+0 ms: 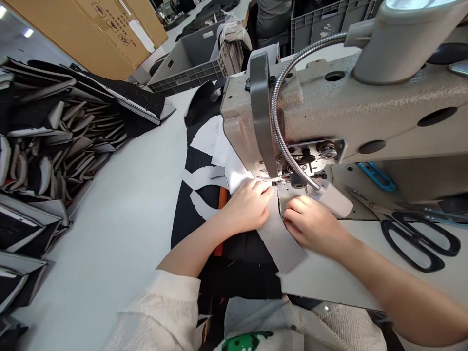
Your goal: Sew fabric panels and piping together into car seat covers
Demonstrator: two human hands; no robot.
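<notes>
A pale grey fabric strip [280, 239] runs from under the presser foot area of the sewing machine [329, 112] towards my body. My left hand [248, 207] lies on its left side close to the needle, fingers bent and closed on the cloth. At the right edge of the strip, my right hand [310, 224] has its fingertips pinched together on the fabric edge. Black fabric [244, 253] with white and grey cut pieces [204, 178] spreads beneath and left of my left hand. An orange object [223, 197] shows partly under my left forearm.
Black-handled scissors [417, 239] rest right of my right hand. A lamp on a flexible metal neck [276, 97] curves over the needle. Stacked black and grey pieces [73, 131] line the left side. Behind stand a grey crate [193, 53] and a cardboard box [91, 29].
</notes>
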